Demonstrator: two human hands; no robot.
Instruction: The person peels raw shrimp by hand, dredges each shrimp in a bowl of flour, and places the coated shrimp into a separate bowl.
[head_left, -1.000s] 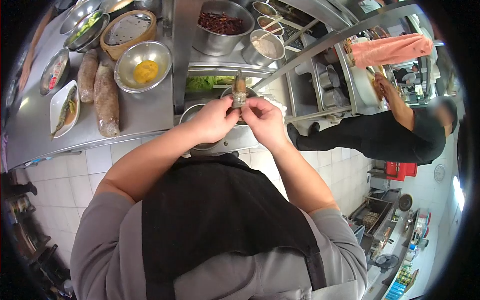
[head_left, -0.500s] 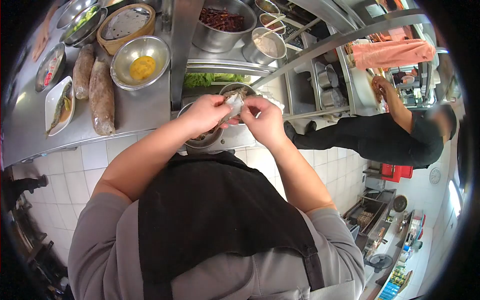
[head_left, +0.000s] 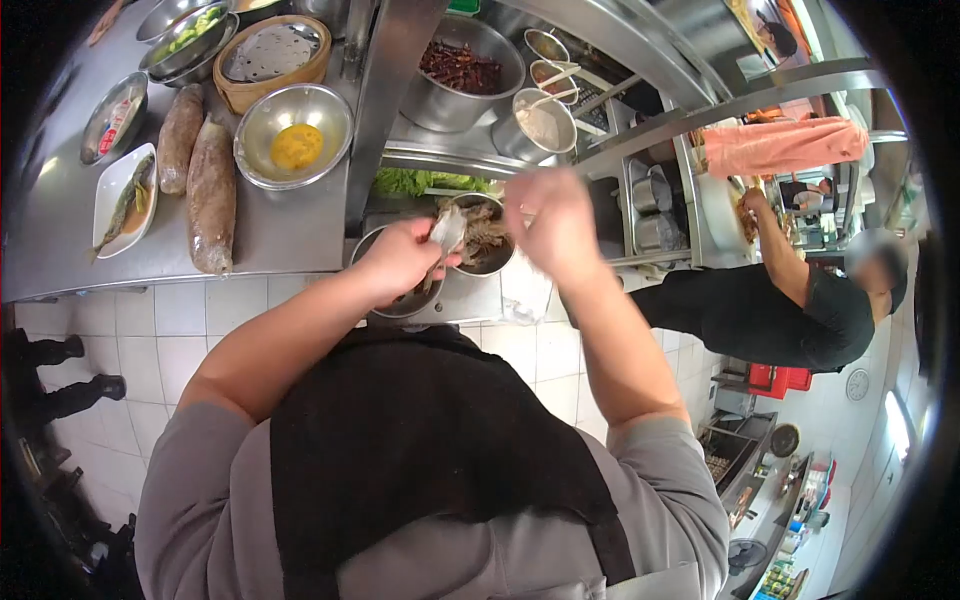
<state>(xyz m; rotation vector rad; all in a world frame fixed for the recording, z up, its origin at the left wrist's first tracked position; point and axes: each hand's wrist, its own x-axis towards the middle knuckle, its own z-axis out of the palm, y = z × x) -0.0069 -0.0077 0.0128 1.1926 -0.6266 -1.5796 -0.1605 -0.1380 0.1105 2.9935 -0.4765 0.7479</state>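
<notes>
My left hand [head_left: 398, 258] is closed on a pale, greyish-white, limp piece [head_left: 448, 230] that looks like peeled shellfish; its exact kind is unclear. Right below and beside it stands a metal bowl [head_left: 497, 270] heaped with brownish-grey pieces [head_left: 484, 236], possibly shrimps or their shells. A second metal bowl [head_left: 408, 307] sits under my left wrist, its contents mostly covered. My right hand [head_left: 552, 222] is raised to the right of the bowls, apart from the left one, and motion blur smears its fingers.
On the steel counter at left are two wrapped rolls [head_left: 212, 205], a fish plate [head_left: 103, 245], an egg bowl [head_left: 338, 168] and a bamboo steamer [head_left: 240, 98]. A shelf post [head_left: 385, 85] rises ahead, beside a dried-chilli pot [head_left: 440, 115]. A co-worker [head_left: 790, 300] stands at right.
My right hand has come away from the pale piece and swung right and up. The left hand keeps hold of it, shifted slightly left. The whole view has moved a little.
</notes>
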